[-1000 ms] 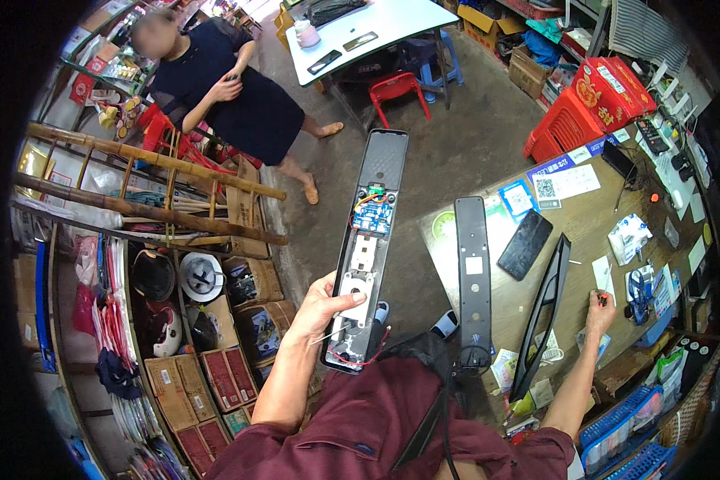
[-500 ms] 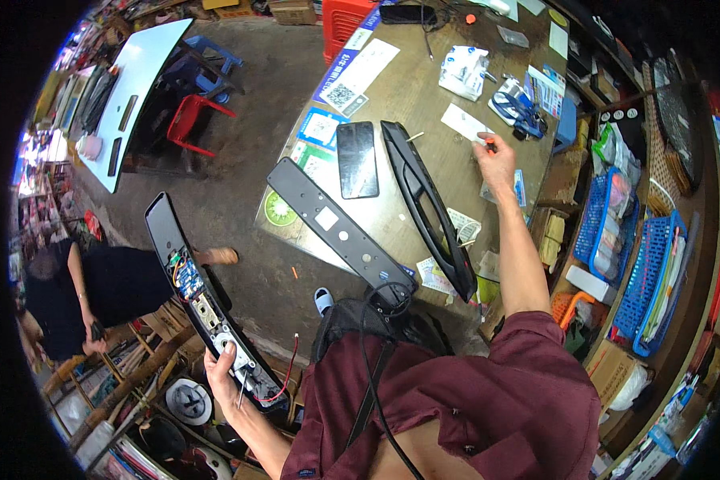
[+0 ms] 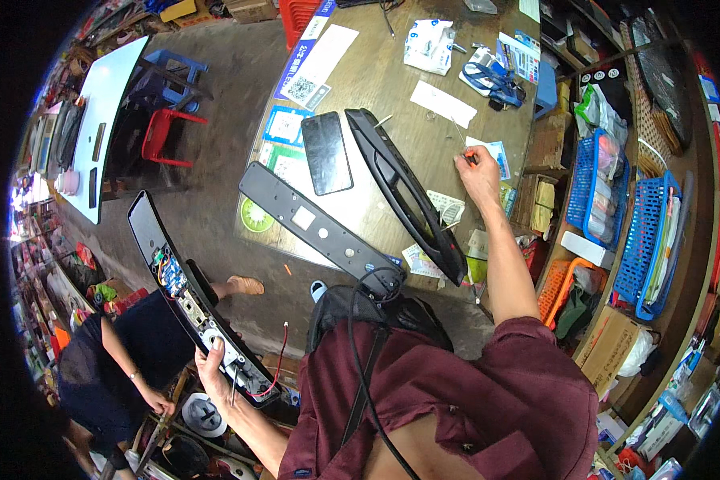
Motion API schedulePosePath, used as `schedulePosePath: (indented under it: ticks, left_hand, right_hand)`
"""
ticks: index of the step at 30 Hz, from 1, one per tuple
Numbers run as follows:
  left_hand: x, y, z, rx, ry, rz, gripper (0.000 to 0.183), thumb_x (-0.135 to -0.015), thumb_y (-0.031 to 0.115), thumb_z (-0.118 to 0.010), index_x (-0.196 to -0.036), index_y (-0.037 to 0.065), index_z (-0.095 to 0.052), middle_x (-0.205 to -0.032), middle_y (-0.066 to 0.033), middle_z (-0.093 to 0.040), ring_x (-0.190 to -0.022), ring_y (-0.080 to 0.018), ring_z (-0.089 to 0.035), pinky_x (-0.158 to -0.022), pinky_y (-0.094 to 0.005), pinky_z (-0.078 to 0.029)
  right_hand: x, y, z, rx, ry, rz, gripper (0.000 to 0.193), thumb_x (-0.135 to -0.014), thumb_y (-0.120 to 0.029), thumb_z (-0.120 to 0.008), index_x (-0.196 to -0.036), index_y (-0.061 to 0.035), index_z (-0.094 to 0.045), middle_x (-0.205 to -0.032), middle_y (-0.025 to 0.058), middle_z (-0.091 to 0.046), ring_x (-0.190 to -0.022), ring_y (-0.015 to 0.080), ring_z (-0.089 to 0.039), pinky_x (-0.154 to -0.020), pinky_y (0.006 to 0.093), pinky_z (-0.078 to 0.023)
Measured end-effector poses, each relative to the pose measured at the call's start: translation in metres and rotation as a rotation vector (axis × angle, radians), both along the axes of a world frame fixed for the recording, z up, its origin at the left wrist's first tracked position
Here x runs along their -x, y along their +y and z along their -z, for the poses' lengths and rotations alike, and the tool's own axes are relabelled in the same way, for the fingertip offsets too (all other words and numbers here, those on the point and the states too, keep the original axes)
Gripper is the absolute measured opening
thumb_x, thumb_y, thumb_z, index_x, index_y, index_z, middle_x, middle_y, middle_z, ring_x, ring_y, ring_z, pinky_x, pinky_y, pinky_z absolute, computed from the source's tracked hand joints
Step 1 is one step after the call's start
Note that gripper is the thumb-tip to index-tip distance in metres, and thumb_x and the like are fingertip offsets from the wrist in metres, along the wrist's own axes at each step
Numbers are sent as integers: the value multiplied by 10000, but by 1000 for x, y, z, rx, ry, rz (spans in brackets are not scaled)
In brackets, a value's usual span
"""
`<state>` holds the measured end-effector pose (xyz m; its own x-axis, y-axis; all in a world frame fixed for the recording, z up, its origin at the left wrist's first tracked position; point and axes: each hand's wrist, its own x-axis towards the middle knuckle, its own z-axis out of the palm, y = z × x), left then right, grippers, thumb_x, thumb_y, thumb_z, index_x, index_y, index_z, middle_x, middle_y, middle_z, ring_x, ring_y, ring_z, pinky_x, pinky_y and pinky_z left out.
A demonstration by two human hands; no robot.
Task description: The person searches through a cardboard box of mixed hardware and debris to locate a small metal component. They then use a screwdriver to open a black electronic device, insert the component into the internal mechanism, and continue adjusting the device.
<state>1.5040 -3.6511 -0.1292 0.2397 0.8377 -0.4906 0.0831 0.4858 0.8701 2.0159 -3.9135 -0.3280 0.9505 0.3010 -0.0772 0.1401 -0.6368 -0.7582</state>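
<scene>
My left hand [image 3: 211, 372] is closed around the lower end of a long black door-lock panel [image 3: 196, 314], held tilted off the table with its inside showing. A blue circuit board with wires [image 3: 170, 276] sits in its upper part, and a red wire [image 3: 282, 352] trails from its lower end. A thin metal rod [image 3: 234, 386] stands out beside my left wrist. My right hand [image 3: 482, 176] is closed on a thin-shafted screwdriver [image 3: 471, 158] over the table's right side. Between the hands lie a flat dark plate [image 3: 340, 245], a black phone [image 3: 326, 152] and a curved black housing [image 3: 396, 180].
On the table [image 3: 368, 76] are a white packet [image 3: 430, 46], a paper slip [image 3: 444, 103] and a blue-strapped item [image 3: 494, 80]. Shelves with blue baskets [image 3: 645, 240] line the right. Another person [image 3: 112, 352] is at lower left; a red stool [image 3: 170, 138] stands beyond.
The whole view has shifted. My right hand has come nearer, away from the paper slip, and the screwdriver's shaft now shows. My left hand keeps its hold. The other person has moved closer.
</scene>
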Motion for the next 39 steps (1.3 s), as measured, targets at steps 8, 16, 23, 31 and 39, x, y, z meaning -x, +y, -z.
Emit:
schedulePosePath:
  ticks: [8,16,23,31,39]
  left_hand:
    - [0,10,2,-5,4,66,375,-869,134,-703,-1195,-33,-622,-967,-115,-721,-773,-204,-710,-705,-306,-586]
    - [-2,15,3,10,33,61,373,-858,158,-717,-1167,-34,-632,-945,-121,-722,-747,-214,-709,-705,-310,-584]
    - [-16,20,-1,26,32,9,389,-843,140,-733,-1174,-38,-634,-950,-113,-722,-751,-187,-699,-705,-283,-572]
    - [-24,36,3,45,5,47,353,-840,109,-730,-1157,-16,-638,-936,-76,-709,-743,-164,-685,-703,-276,-561]
    - [-33,60,13,65,0,123,372,-841,146,-728,-1153,-27,-625,-924,-99,-705,-732,-176,-676,-674,-284,-552]
  right_hand:
    - [-55,35,11,-264,157,59,211,-900,-150,-735,-1057,-32,-658,-797,-9,-634,-605,53,-490,-523,248,-373]
    - [-63,46,1,-306,351,86,246,-926,-218,-694,-1037,0,-669,-755,53,-634,-678,132,-587,-629,297,-455]
    - [-28,41,-4,-184,272,220,209,-966,-193,-631,-1019,8,-609,-764,83,-664,-612,152,-623,-543,311,-480]
    - [-39,55,-12,-451,388,258,179,-1006,-146,-567,-1045,28,-572,-811,126,-691,-572,138,-583,-475,283,-427]
    - [-17,5,-24,-623,516,354,137,-965,-137,-655,-949,-8,-613,-718,69,-622,-532,119,-532,-436,266,-379]
